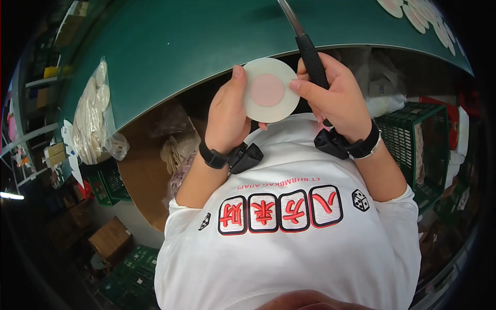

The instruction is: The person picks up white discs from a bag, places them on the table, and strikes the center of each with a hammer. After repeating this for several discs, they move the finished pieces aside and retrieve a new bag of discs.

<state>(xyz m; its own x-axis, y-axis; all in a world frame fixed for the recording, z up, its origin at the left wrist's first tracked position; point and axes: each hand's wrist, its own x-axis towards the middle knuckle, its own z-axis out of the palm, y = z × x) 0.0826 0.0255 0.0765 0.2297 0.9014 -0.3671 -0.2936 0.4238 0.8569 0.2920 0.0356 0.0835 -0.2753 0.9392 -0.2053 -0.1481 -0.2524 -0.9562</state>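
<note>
A flat, pale round disc (252, 114) with a pink circle at its centre is tilted up in front of my chest, just off the near table edge. My left hand (225, 114) grips its left side, thumb along the rim and fingers behind. At the disc's right edge rests the thumb of my right hand (338, 95). That same hand also holds a tool with a black ribbed handle (312, 61) and a narrow metal shaft pointing away over the table. The tool's far end is out of view.
The green tabletop (196, 41) curves ahead. Pale flat pieces (416, 18) lie at its far right, and a clear bag of pale pieces (93, 116) stands at its left edge. Below are an open cardboard box (139, 170) and a green crate (426, 147).
</note>
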